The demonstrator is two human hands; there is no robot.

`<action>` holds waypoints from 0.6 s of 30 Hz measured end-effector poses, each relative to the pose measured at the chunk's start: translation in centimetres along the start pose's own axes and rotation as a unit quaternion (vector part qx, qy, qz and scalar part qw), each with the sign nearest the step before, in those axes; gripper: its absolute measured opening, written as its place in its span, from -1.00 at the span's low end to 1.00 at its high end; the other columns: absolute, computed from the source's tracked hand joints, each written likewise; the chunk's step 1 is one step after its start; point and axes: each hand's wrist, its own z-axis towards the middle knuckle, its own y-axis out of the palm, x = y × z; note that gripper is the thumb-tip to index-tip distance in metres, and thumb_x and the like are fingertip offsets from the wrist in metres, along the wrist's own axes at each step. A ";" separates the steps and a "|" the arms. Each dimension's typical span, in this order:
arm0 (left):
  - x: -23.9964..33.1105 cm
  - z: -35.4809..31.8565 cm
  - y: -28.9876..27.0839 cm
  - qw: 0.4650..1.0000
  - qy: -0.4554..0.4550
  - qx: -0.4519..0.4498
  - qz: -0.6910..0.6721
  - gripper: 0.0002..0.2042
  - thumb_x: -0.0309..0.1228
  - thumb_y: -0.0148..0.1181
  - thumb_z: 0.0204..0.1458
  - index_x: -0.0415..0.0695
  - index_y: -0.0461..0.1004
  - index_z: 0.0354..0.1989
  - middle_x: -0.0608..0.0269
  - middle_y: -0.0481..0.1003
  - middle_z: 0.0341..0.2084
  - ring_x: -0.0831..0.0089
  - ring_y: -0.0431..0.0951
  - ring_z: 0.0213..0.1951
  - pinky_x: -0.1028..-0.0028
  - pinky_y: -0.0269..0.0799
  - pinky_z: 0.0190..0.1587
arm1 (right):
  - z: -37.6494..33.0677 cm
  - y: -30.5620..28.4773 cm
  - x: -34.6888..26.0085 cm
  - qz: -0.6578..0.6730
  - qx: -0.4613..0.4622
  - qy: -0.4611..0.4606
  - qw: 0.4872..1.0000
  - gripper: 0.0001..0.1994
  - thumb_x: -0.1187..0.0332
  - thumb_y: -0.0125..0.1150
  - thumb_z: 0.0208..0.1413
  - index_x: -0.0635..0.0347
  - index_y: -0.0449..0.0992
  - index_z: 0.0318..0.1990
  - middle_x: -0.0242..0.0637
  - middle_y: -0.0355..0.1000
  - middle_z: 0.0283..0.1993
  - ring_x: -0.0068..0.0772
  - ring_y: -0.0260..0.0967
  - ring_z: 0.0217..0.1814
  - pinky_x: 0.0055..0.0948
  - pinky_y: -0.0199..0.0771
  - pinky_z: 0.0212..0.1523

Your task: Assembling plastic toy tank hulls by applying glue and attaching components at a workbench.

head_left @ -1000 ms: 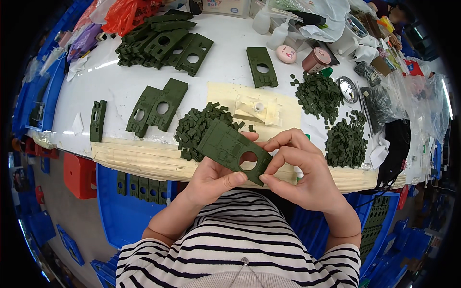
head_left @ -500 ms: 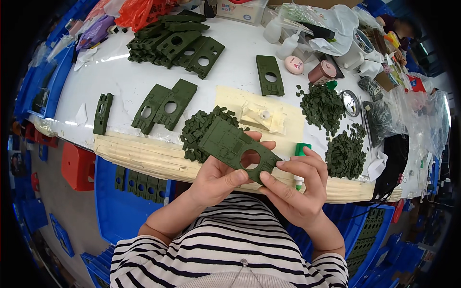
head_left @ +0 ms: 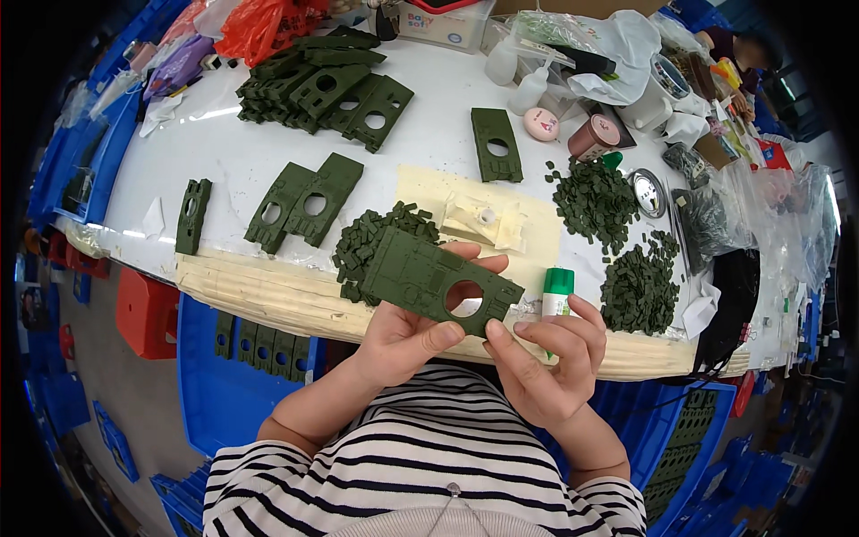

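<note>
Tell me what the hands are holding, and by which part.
The left hand holds a green plate by its lower long edge, beside the round hole; the right hand has its thumb at the corner nearby.

A workshop, judging by heaped small green parts, blue crates and a white worktable

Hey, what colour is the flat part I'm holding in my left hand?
The flat part is dark green, seen best in the head view.

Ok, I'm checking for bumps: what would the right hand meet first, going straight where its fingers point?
Probably the green plate in the left hand; the right hand seems to touch its corner, though depth is unclear.
</note>
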 end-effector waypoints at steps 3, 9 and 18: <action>-0.2 0.2 -0.1 0.999 0.013 -0.018 -0.033 -0.30 -0.36 0.19 0.08 -0.14 -0.07 0.33 -0.10 0.12 0.26 0.22 0.29 0.18 0.21 0.32 0.16 | 0.4 -0.3 0.3 0.099 0.019 0.063 0.993 -0.62 0.38 0.48 -0.31 0.02 0.63 -0.20 -0.47 0.36 -0.32 -0.40 0.26 -0.24 -0.19 0.33 0.03; -0.4 0.5 -0.2 0.998 0.022 -0.032 -0.043 -0.34 -0.44 0.13 0.10 -0.17 -0.07 0.34 -0.09 0.11 0.27 0.23 0.25 0.20 0.22 0.27 0.20 | 0.5 -0.5 0.5 0.128 0.034 0.096 0.987 -0.63 0.35 0.51 -0.31 0.04 0.61 -0.23 -0.48 0.35 -0.39 -0.39 0.25 -0.27 -0.21 0.32 0.02; -0.9 0.3 0.2 0.998 0.057 -0.005 0.039 -0.29 -0.31 0.22 0.08 -0.11 -0.07 0.33 -0.08 0.08 0.28 0.17 0.25 0.22 0.16 0.31 0.18 | 0.5 0.2 -0.1 0.065 0.050 0.079 0.994 -0.68 0.40 0.49 -0.27 0.06 0.64 -0.25 -0.52 0.38 -0.42 -0.42 0.24 -0.29 -0.22 0.29 0.04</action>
